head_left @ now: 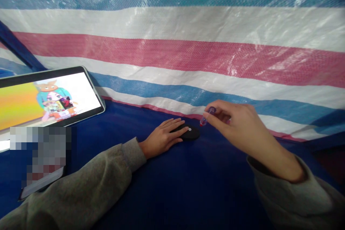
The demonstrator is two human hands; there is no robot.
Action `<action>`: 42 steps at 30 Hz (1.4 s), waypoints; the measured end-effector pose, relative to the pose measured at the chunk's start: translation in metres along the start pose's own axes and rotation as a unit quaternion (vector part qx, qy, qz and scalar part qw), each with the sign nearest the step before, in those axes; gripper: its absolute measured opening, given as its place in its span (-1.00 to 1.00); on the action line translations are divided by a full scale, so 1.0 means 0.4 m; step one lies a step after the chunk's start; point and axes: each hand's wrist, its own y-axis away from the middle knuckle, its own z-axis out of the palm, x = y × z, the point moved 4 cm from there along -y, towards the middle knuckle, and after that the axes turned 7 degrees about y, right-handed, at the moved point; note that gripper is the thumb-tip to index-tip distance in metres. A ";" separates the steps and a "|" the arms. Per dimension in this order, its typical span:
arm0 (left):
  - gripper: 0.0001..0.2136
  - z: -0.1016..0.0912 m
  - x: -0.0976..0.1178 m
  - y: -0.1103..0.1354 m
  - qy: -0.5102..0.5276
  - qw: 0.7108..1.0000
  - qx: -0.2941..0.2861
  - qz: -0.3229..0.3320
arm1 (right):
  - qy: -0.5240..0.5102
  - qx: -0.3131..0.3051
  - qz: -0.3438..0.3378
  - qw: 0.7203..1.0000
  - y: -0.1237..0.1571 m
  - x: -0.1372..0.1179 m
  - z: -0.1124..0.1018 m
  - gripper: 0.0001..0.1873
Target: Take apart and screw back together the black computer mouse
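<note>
My left hand (165, 137) lies with its fingers stretched out over a flat, dark oval object (192, 134) on the blue surface. A small pale dot shows on top of this object, near my fingertips; its exact kind is unclear. To the right, my right hand (233, 120) is raised above the surface. Its thumb and fingers pinch a small see-through purplish tube (211, 110) with a red lower tip. The tube is tilted, its red end pointing down toward the right end of the dark object, apart from it.
A tablet (97, 112) with a bright cartoon picture stands at the left. Below it lies a blurred-out, book-like item (44, 183) beside my left sleeve. A striped plastic sheet (172, 54) rises behind the dark blue surface (172, 190). A dark blue bar (20, 48) slants at upper left.
</note>
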 end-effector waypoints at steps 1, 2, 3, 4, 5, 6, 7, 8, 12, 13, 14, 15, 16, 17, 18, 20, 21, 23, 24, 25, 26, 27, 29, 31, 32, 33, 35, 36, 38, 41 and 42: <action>-0.60 0.001 0.000 0.000 -0.003 1.000 -0.002 0.000 | 0.004 -0.006 -0.006 1.000 -0.001 0.001 0.005 -0.84; -0.60 0.001 0.000 0.001 -0.005 1.000 -0.003 0.000 | 0.010 -0.012 -0.012 1.000 -0.001 0.002 0.010 -0.85; -0.60 0.001 0.001 0.001 -0.007 1.000 -0.005 0.000 | 0.018 -0.018 -0.017 1.000 -0.002 0.003 0.015 -0.85; -0.60 0.002 0.001 0.002 -0.009 1.000 -0.006 0.001 | 0.024 -0.024 -0.020 0.999 -0.003 0.004 0.020 -0.84; -0.59 0.002 0.002 0.003 -0.010 1.000 -0.007 0.002 | 0.029 -0.029 -0.022 0.999 -0.004 0.004 0.024 -0.83; -0.59 0.002 0.002 0.004 -0.011 1.000 -0.008 0.004 | 0.032 -0.034 -0.022 0.999 -0.004 0.004 0.026 -0.83; -0.58 0.003 0.003 0.004 -0.011 1.000 -0.011 0.005 | 0.034 -0.037 -0.020 0.999 -0.005 0.004 0.027 -0.83; -0.58 0.004 0.004 0.005 -0.010 1.000 -0.013 0.007 | 0.037 -0.038 -0.018 0.998 -0.005 0.003 0.028 -0.84; -0.55 0.005 0.008 0.004 -0.007 1.000 -0.023 0.013 | 0.066 -0.055 -0.009 0.996 -0.005 0.001 0.034 -0.88; -0.55 0.006 0.009 0.004 -0.005 1.000 -0.025 0.015 | 0.074 -0.059 -0.008 0.995 -0.005 0.002 0.038 -0.88; -0.55 0.007 0.009 0.003 -0.002 0.999 -0.028 0.017 | 0.080 -0.064 -0.008 0.995 -0.005 0.004 0.044 -0.88; -0.55 0.007 0.009 0.003 0.002 0.999 -0.032 0.020 | 0.083 -0.066 -0.009 0.994 -0.006 0.006 0.050 -0.86; -0.56 0.008 0.008 0.003 0.007 0.999 -0.034 0.021 | 0.082 -0.068 -0.013 0.994 -0.007 0.007 0.055 -0.83; -0.57 0.009 0.006 0.003 0.012 0.999 -0.035 0.020 | 0.077 -0.069 -0.018 0.994 -0.008 0.008 0.060 -0.79; -0.58 0.010 0.005 0.003 0.017 0.999 -0.034 0.019 | 0.070 -0.071 -0.026 0.995 -0.009 0.008 0.064 -0.76; -0.60 0.010 0.000 0.004 0.026 0.999 -0.026 0.015 | 0.056 -0.078 -0.041 0.995 -0.009 0.004 0.069 -0.73; -0.60 0.011 -0.001 0.004 0.029 0.999 -0.022 0.013 | 0.053 -0.082 -0.048 0.994 -0.009 0.001 0.069 -0.73; -0.61 0.010 -0.003 0.005 0.034 0.999 -0.011 0.012 | 0.050 -0.087 -0.059 0.993 -0.007 -0.007 0.068 -0.73; -0.61 0.009 -0.003 0.006 0.037 0.999 -0.006 0.011 | 0.053 -0.089 -0.061 0.993 -0.007 -0.010 0.067 -0.74; -0.61 0.008 -0.003 0.006 0.038 0.999 0.001 0.012 | 0.061 -0.092 -0.061 0.992 -0.007 -0.011 0.068 -0.75; -0.61 0.007 -0.003 0.006 0.038 0.999 0.004 0.013 | 0.072 -0.095 -0.059 0.991 -0.007 -0.011 0.069 -0.73; -0.62 0.006 -0.002 0.007 0.038 0.999 0.008 0.013 | 0.084 -0.098 -0.056 0.990 -0.007 -0.011 0.071 -0.70; -0.62 0.003 -0.001 0.007 0.037 0.999 0.015 0.016 | 0.094 -0.093 -0.053 0.990 -0.007 -0.008 0.074 -0.67; -0.63 0.001 -0.001 0.006 0.037 0.999 0.021 0.015 | 0.073 -0.083 -0.063 0.992 -0.006 -0.008 0.074 -0.65; -0.63 0.001 -0.001 0.006 0.037 0.999 0.023 0.015 | 0.058 -0.081 -0.068 0.993 -0.005 -0.009 0.073 -0.64; -0.63 0.001 -0.001 0.006 0.037 0.999 0.023 0.015 | 0.049 -0.085 -0.070 0.993 -0.004 -0.009 0.073 -0.63; -0.63 0.002 -0.002 0.006 0.035 0.999 0.021 0.016 | 0.050 -0.094 -0.056 0.993 -0.002 -0.008 0.073 -0.66; -0.63 0.003 -0.002 0.007 0.034 0.999 0.020 0.016 | 0.054 -0.093 -0.044 0.993 -0.002 -0.007 0.072 -0.68; -0.62 0.005 -0.004 0.008 0.032 0.999 0.020 0.013 | 0.057 -0.082 -0.024 0.995 -0.004 -0.006 0.070 -0.68; -0.62 0.005 -0.006 0.008 0.030 0.999 0.022 0.011 | 0.047 -0.072 -0.035 0.996 -0.005 -0.011 0.069 -0.66; -0.62 0.005 -0.006 0.008 0.029 0.999 0.023 0.012 | 0.048 -0.073 -0.042 0.995 -0.006 -0.013 0.070 -0.65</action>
